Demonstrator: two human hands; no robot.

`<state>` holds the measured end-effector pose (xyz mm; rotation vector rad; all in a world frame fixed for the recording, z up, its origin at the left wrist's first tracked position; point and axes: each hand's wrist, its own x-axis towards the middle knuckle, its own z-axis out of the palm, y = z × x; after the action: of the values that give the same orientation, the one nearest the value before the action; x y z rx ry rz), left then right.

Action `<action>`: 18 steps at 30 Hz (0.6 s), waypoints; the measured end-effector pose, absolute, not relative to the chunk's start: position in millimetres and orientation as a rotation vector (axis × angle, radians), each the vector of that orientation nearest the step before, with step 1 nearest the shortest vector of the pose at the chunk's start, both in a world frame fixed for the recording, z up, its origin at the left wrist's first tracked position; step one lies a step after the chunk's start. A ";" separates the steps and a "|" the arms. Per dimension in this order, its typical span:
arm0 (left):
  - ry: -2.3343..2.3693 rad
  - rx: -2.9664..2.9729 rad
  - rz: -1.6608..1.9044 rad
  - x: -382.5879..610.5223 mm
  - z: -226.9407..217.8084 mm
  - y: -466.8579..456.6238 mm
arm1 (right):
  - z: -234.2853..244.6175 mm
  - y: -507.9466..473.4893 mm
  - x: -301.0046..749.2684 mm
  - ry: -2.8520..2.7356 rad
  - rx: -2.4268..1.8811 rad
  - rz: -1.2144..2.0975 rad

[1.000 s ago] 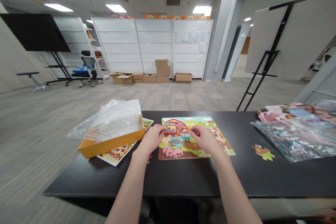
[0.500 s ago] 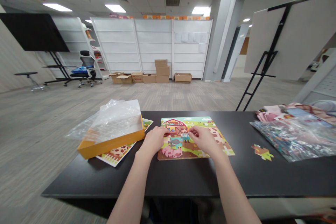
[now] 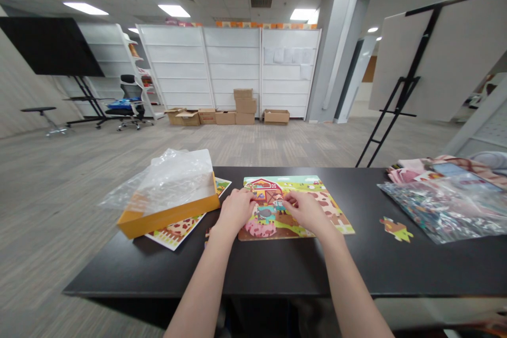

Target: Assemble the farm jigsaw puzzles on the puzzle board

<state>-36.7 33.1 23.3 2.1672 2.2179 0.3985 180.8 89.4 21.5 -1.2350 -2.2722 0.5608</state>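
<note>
The left hand has closed in toward the right hand, both curled and resting on the farm jigsaw puzzle at the middle of the black table, though whether either pinches a piece cannot be told.

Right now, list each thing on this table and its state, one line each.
Farm jigsaw puzzle: flat, assembled.
Left hand: on it, by the barn.
Right hand: on it, by the farmer.
Orange cardboard box: open, clear plastic inside.
Clear plastic bag: holding puzzle pieces.
Loose puzzle piece: apart on the table.
</note>
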 end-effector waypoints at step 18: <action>2.247 1.684 0.169 -94.5 71.2 -36.1 | 20.2 94.7 189.7 -2.254 -1.255 0.615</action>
<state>-94.5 -36.1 71.2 1.6840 2.2469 0.1692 189.7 94.7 20.2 -1.2546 -2.2540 0.6153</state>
